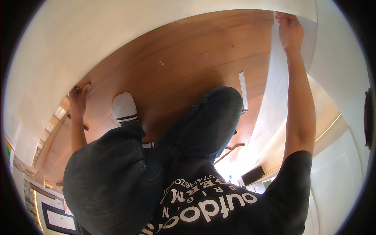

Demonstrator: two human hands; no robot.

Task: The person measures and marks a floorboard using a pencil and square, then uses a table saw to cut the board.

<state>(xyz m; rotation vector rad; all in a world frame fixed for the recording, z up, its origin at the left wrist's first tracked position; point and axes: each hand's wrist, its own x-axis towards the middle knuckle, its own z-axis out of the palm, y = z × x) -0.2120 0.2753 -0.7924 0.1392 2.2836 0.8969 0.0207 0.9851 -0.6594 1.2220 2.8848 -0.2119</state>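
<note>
My left hand (79, 98) is down at the floor on the left, touching the lower edge of a large white panel or wall surface (98, 35). Its thumb stands apart; the fingertips are partly hidden by that edge. Far off to the right, my right arm is stretched forward. My right hand (290, 33) is closed at the panel's bottom edge near the corner, pinching something small with a bit of red, too hidden to name. Beneath that hand runs a pale white strip (270, 86) along the side of the brown wooden floor (188, 51).
A flat, whitish ruler-like strip (243, 88) lies on the floor beside my bent right knee (227, 98). My foot in a white sock (124, 106) is near the left hand. Thin brown pieces (231, 150) lie behind the knee. A dark-framed rectangle (58, 219) shows at lower left.
</note>
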